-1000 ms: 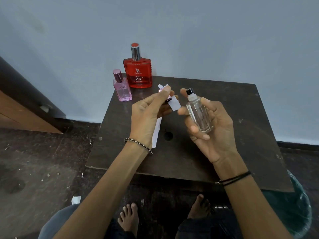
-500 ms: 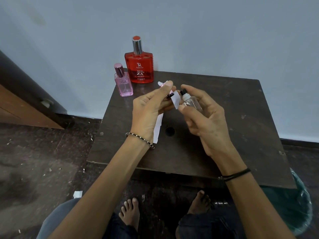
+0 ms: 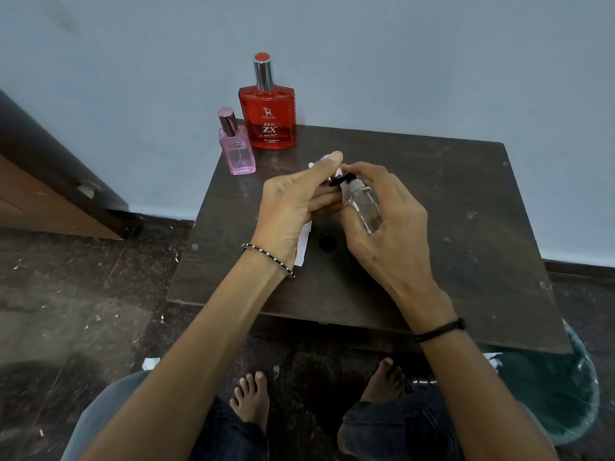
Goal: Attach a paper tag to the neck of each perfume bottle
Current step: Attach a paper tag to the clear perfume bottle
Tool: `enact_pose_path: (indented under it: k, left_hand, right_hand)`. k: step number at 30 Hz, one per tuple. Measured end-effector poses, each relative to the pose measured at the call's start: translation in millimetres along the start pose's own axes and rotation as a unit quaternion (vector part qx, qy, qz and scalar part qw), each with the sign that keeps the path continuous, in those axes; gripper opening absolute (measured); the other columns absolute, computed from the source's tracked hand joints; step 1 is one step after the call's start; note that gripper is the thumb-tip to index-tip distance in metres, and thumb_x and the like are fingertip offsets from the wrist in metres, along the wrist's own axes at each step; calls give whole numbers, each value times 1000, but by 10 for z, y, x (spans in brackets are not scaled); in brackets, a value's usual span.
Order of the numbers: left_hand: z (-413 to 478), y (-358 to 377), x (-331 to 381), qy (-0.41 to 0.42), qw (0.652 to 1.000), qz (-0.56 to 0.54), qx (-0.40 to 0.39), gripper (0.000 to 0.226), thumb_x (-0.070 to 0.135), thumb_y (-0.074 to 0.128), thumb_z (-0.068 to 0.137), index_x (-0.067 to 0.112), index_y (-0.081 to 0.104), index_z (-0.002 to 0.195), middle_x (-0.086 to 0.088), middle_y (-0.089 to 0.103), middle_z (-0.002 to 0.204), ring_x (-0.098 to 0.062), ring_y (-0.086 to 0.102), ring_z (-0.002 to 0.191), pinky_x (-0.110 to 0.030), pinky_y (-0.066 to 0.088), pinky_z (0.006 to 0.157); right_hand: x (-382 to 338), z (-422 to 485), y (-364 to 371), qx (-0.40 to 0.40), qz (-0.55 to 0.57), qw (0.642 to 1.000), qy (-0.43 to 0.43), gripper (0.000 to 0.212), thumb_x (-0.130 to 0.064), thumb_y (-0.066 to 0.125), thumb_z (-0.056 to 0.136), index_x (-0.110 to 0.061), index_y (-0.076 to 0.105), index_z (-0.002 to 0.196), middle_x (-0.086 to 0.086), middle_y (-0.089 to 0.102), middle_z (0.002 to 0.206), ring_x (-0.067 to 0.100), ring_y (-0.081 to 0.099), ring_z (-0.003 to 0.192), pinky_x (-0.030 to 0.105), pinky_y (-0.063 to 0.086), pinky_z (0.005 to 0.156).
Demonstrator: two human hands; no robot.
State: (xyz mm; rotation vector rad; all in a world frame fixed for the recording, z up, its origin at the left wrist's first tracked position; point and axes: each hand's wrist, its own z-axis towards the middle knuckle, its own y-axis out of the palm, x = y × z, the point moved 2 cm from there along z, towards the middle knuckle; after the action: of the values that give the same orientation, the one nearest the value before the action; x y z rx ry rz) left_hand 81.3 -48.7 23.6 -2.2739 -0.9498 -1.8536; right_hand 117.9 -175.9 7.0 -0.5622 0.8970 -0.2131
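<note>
My right hand (image 3: 382, 224) grips a small clear perfume bottle (image 3: 364, 207) with a black cap, tilted so its neck points toward my left hand. My left hand (image 3: 296, 207) pinches a white paper tag (image 3: 303, 242) right at the bottle's neck; most of the tag is hidden behind my fingers, and a strip of it hangs below my palm. A large red perfume bottle (image 3: 269, 114) and a small pink perfume bottle (image 3: 235, 148) stand upright at the table's far left corner, with no tag visible on either.
The dark wooden table (image 3: 449, 227) has a round hole (image 3: 327, 242) near its middle. A green bin (image 3: 559, 387) stands under its right front corner. My bare feet rest on the dark floor below. A wooden cabinet (image 3: 40, 194) is at the left.
My hands came together and lowered toward the table. The clear bottle tipped from upright to tilted, its neck now meeting the tag in my left fingers.
</note>
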Motion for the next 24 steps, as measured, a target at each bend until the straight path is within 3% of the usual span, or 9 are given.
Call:
enact_pose_path:
  k: [2, 7, 13, 18, 21, 24]
  left_hand:
    - [1, -3, 0, -3, 1000, 6, -3, 19, 21, 70, 92, 5, 76, 83, -15, 79, 85, -25, 78, 82, -31, 62, 76]
    - [0, -12, -6, -12, 1000, 15, -6, 19, 23, 71, 91, 5, 77, 85, -18, 79, 91, -28, 78, 88, -33, 62, 82]
    - [18, -13, -2, -7, 1000, 15, 0, 20, 23, 70, 92, 7, 78, 82, -13, 80, 94, -30, 77, 93, -37, 61, 85]
    - [28, -31, -2, -4, 1000, 15, 16, 21, 24, 69, 92, 6, 77, 85, -12, 79, 100, -34, 75, 98, -46, 58, 94]
    - [15, -23, 7, -8, 1000, 17, 13, 21, 25, 69, 92, 6, 77, 86, -10, 80, 96, -29, 77, 94, -40, 61, 89]
    - [6, -16, 15, -13, 1000, 12, 14, 20, 25, 70, 91, 7, 78, 85, -14, 80, 91, -25, 78, 86, -29, 61, 74]
  right_hand:
    - [-1, -7, 12, -10, -11, 1000, 1, 37, -9, 64, 89, -11, 62, 126, 7, 66, 105, 14, 62, 84, 8, 46, 73]
    - [8, -22, 57, -41, -33, 999, 5, 38, -13, 61, 94, -13, 56, 132, 5, 63, 108, 15, 62, 84, 23, 54, 72]
    - [13, -12, 57, -8, -29, 999, 27, 30, -12, 61, 94, -10, 56, 124, 5, 64, 104, 12, 59, 79, 7, 43, 66]
    - [27, 2, -31, 27, -11, 999, 24, 33, -18, 63, 93, -7, 59, 125, 6, 65, 110, 10, 57, 87, 1, 40, 78]
    - [20, 14, -43, 29, -18, 999, 9, 35, -18, 63, 93, -6, 60, 126, 9, 65, 112, 12, 59, 93, 3, 41, 82]
    - [3, 5, -18, 18, -33, 999, -10, 33, -16, 63, 94, -8, 62, 126, 9, 64, 106, 10, 56, 84, 3, 40, 76]
